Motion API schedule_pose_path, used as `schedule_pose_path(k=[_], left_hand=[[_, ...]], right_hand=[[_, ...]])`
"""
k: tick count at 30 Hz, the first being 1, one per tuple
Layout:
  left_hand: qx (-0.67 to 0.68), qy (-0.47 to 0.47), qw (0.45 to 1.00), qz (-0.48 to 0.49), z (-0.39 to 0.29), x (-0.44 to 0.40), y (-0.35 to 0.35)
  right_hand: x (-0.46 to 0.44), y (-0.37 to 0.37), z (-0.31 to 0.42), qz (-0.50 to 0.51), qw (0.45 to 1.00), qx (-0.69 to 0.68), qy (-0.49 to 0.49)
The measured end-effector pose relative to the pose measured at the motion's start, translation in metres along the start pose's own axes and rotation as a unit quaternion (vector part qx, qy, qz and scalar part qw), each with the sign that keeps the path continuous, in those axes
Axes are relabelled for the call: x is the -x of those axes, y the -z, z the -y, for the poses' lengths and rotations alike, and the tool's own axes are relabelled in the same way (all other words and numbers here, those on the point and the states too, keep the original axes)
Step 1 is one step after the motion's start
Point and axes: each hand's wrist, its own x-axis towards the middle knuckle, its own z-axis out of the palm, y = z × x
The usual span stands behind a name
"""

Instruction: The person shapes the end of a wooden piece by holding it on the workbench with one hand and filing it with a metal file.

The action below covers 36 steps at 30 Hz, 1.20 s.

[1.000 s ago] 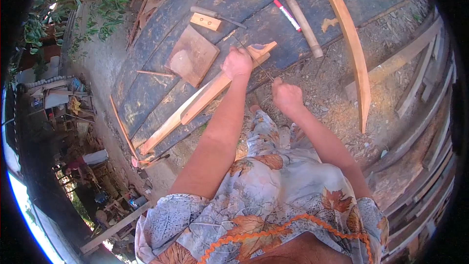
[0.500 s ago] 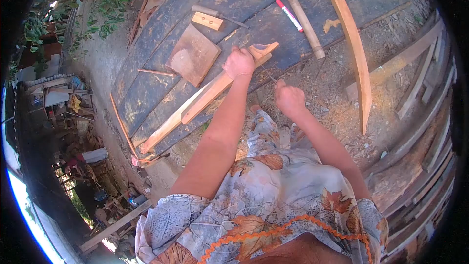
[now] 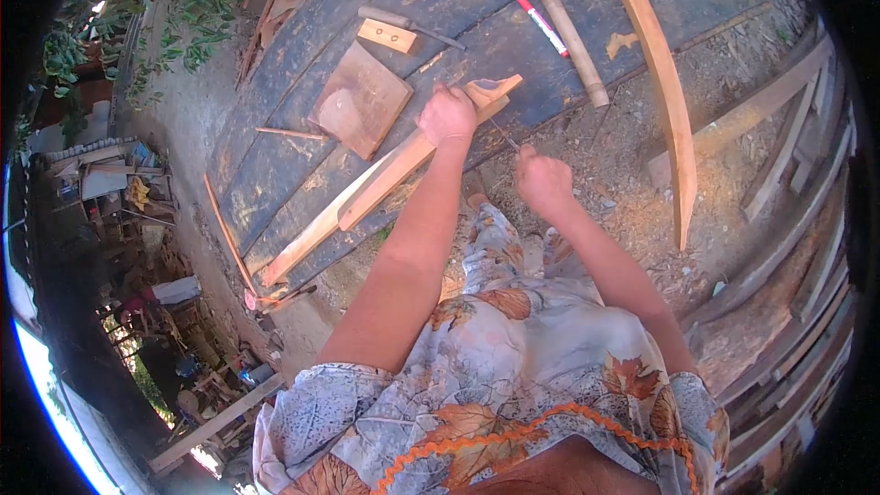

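My left hand (image 3: 447, 115) is closed around a shaped wooden piece (image 3: 394, 180) near its far end, which has a curved notch. The piece lies slantwise on the dark plank table, along a second strip of wood (image 3: 301, 255). My right hand (image 3: 544, 181) makes a fist just off the table's near edge. Out of it runs a thin, rod-like metal tool (image 3: 502, 135), its far end at the underside of the wooden piece by my left hand. The tool's handle is hidden in my fingers, and its exact kind does not show.
On the table (image 3: 449, 0) lie a flat board (image 3: 378, 103), a small block with two holes (image 3: 388, 36), a handled tool (image 3: 385, 16), a red-capped marker (image 3: 543, 26), a round stick (image 3: 566, 35) and a long curved timber (image 3: 662, 64). Stacked boards (image 3: 807, 284) stand at right.
Little differs. The tool and my right hand appear very slightly higher in view, while my left hand stays on the wooden piece.
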Motion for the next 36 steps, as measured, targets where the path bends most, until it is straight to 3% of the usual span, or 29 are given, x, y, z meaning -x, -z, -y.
schedule_pose_path(k=[8, 18, 24, 32, 36], left_hand=[[-0.015, -0.002, 1.0, 0.007, 0.001, -0.001, -0.003], [0.0, 0.013, 1.0, 0.01, -0.001, -0.001, 0.002], [0.002, 0.011, 1.0, 0.007, -0.001, 0.002, 0.001], [0.01, 0.007, 1.0, -0.007, 0.0, -0.001, -0.001], [0.006, 0.0, 1.0, 0.007, 0.001, 0.0, -0.002]], right_hand=[[-0.047, 0.001, 0.027, -0.051, 0.998, -0.031, 0.017], [0.008, 0.001, 0.005, 0.002, 1.0, -0.012, -0.022], [-0.046, -0.01, 0.016, -0.077, 0.996, -0.019, 0.05], [0.003, 0.007, 0.009, 0.022, 1.0, -0.009, -0.016], [-0.017, 0.005, 0.01, 0.003, 1.0, -0.003, -0.021]])
